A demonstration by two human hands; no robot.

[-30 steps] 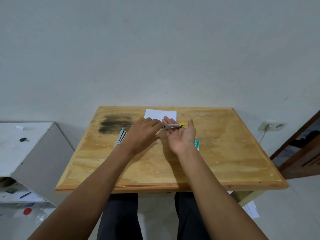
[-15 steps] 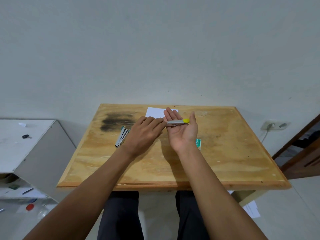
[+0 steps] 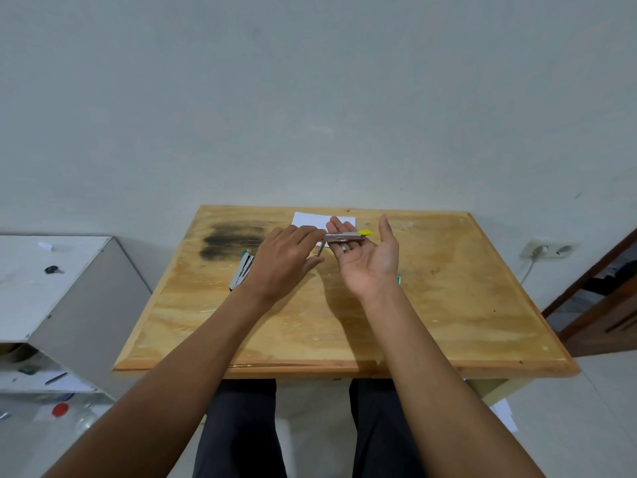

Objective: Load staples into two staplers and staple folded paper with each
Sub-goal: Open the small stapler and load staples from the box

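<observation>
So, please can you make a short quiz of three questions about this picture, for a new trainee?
1. True or false: the right hand is palm up with the yellow-tipped stapler lying across its fingers.
2. Which hand pinches the stapler's metal end? A) left hand B) right hand C) neither
3. Fill in: the second stapler lies on the wooden table, to the ____ of the left hand.

Key: 1 true; 2 A; 3 left.
</observation>
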